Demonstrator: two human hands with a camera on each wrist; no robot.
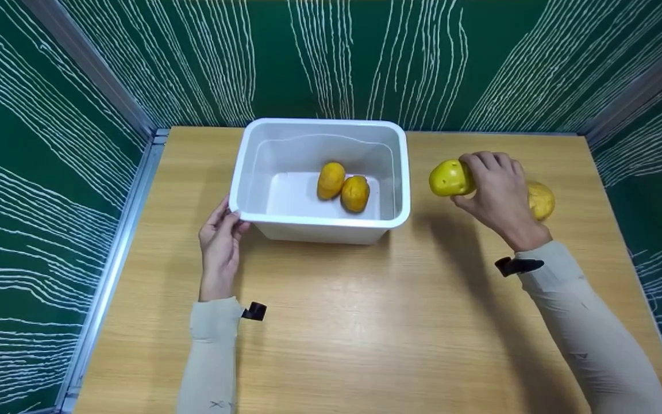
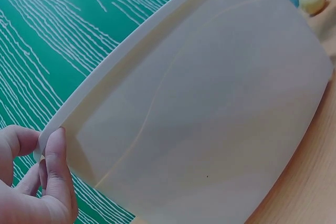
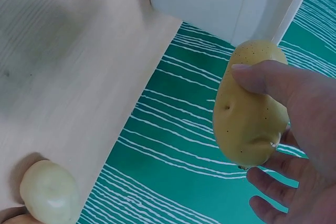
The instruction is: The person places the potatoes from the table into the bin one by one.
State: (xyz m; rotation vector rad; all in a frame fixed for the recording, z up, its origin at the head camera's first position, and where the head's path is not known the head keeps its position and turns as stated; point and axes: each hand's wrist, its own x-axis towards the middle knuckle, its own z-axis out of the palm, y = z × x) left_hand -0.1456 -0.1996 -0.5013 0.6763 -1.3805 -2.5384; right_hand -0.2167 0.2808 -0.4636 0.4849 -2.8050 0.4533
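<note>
My right hand (image 1: 497, 187) holds a yellow potato (image 3: 249, 108) with small dimples, raised over the table to the right of the white bin (image 1: 319, 221). In the right wrist view the thumb lies across the potato, with fingers behind it. At the bin's front left corner, my left hand (image 1: 220, 247) pinches the rim between thumb and fingers. Inside the bin, two yellow-orange oblong pieces (image 1: 331, 180) lie close together on the floor. Behind my right wrist a round yellow piece (image 1: 541, 200) shows, partly hidden by the hand.
In the right wrist view, a pale round piece (image 3: 48, 192) lies on the table beside an orange-brown one (image 3: 23, 219) cut off by the frame. The wooden table (image 1: 331, 333) meets green walls (image 1: 492, 63) with white wavy lines at the back and sides.
</note>
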